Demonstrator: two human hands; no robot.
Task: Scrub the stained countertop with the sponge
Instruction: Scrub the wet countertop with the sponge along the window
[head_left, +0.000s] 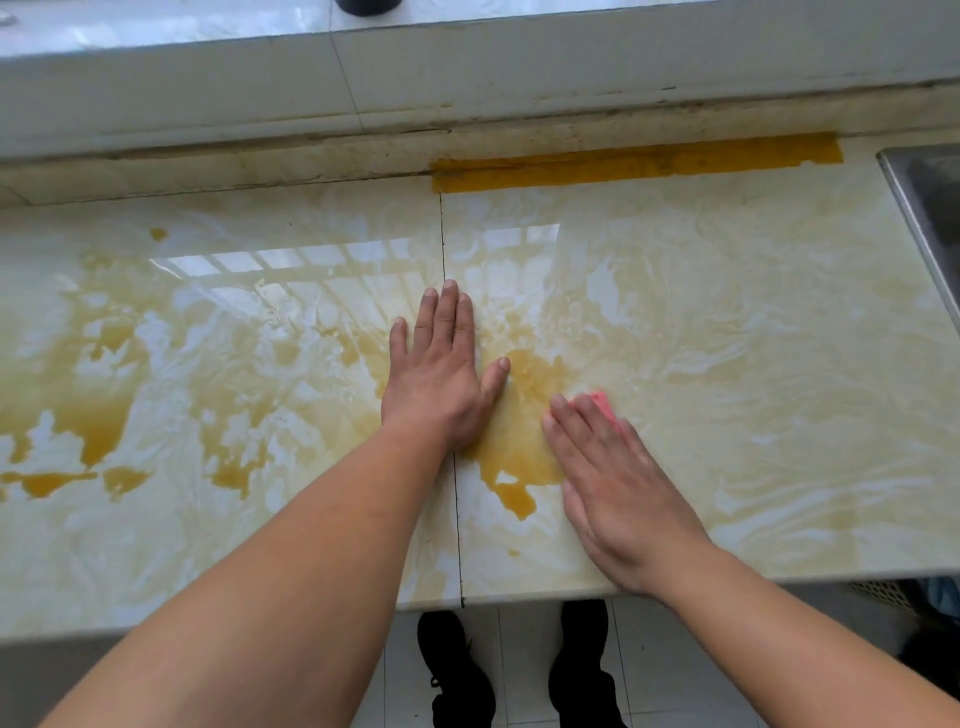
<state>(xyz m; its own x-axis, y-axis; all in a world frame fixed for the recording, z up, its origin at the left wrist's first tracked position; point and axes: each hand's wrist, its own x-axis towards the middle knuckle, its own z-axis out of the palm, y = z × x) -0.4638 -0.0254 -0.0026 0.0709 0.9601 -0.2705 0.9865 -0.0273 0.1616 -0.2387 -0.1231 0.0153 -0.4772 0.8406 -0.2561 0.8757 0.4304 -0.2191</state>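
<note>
**Two hands on a stained surface, a pink sponge under the right**

Nearest the camera, two black shoes (457, 670) stand on a pale tiled floor (524, 675), seen below the front edge of the surface (779, 415). At the far right, under that edge, a perforated white basket (878, 592) shows in part.

Both bare forearms reach forward over the edge. The right hand (618, 488) lies palm down with fingers together and angled up and to the left, pressing flat on a pink sponge (605, 408); only a small corner of the sponge shows past the fingertips. The left hand (441, 379) lies flat and released on the surface just beside it, fingers straight and pointing away, thumb spread to the right, holding nothing.

The surface is glossy, cream, marble-patterned tile with a thin dark seam (452, 395) running front to back under the left hand. Yellow-brown stains (519, 441) pool between the two hands, and more blotches spread over the left half. A window reflection glints across the middle.

Farther back, a strip of mustard-yellow tape (639, 161) runs along the grimy joint with the wall. A metal sink (924, 208) edges in at the right. Beyond is a white tiled ledge (208, 78) with a dark round object (369, 5) on it.
</note>
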